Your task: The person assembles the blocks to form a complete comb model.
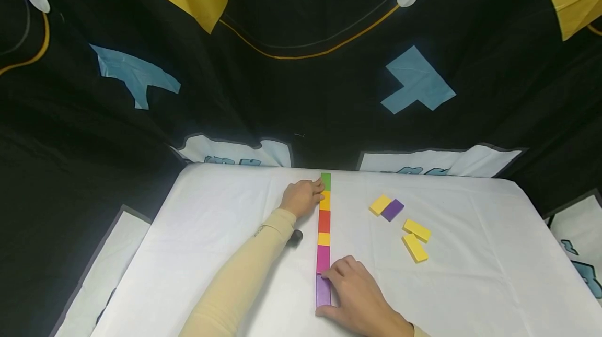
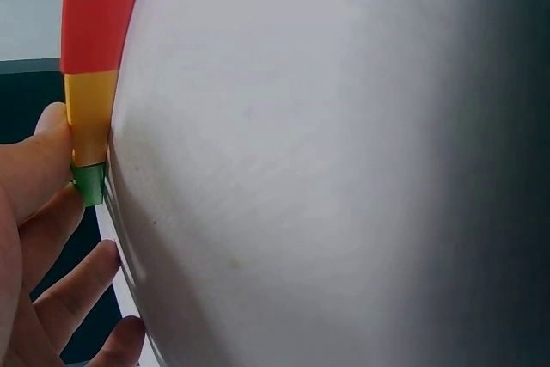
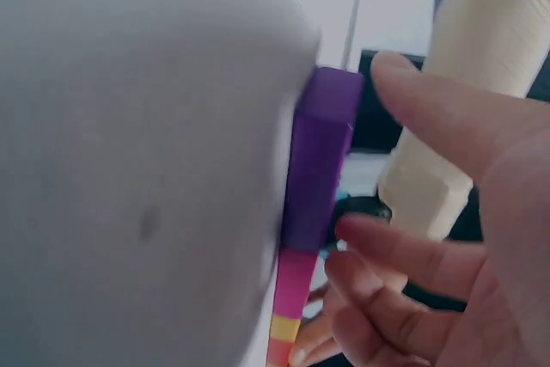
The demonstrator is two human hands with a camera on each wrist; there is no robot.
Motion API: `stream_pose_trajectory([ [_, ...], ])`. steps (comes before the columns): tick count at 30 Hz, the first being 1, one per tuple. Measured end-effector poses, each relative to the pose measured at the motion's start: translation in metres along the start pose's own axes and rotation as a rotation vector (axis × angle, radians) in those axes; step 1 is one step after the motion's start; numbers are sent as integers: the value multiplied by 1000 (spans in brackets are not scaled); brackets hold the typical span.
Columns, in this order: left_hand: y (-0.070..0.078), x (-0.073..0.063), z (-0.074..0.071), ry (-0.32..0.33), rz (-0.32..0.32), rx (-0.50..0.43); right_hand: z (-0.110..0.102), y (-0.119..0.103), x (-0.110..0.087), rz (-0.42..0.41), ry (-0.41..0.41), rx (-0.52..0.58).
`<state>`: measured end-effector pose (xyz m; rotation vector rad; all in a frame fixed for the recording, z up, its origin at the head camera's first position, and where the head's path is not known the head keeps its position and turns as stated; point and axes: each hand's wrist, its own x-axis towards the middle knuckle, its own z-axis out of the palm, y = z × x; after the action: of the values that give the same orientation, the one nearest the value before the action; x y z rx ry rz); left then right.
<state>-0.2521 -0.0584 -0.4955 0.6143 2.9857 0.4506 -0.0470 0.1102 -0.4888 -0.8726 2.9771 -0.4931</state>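
Observation:
A straight row of coloured blocks runs away from me on the white table. From far to near it has a green block point(image 1: 326, 181), an orange block point(image 1: 325, 201), a red block point(image 1: 324, 221), a short orange block point(image 1: 323, 239), a pink block point(image 1: 323, 259) and a purple block point(image 1: 323, 291). My left hand point(image 1: 302, 198) touches the row's far end, thumb by the orange block and a finger by the green one. My right hand point(image 1: 359, 295) spans the purple block, thumb at its near end, index fingertip point(image 3: 351, 228) close to its joint with the pink block.
Right of the row lie a yellow block point(image 1: 380, 205) and a dark purple block point(image 1: 392, 210) side by side. Closer to me are two more yellow blocks point(image 1: 416, 230). A small black object point(image 1: 296, 236) sits beside my left forearm. Behind the table point(image 1: 470, 295) hangs a black cloth.

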Motion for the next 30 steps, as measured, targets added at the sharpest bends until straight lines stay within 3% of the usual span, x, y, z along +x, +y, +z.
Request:
stream_pose_trajectory([
  [12, 0, -1, 0, 11, 8, -9, -8, 14, -6, -122, -89, 57],
  [21, 0, 0, 0, 12, 8, -5, -5, 14, -4, -114, -67, 33],
  [30, 0, 0, -1, 0, 13, -18, -2, 15, -5, -173, 27, 18],
])
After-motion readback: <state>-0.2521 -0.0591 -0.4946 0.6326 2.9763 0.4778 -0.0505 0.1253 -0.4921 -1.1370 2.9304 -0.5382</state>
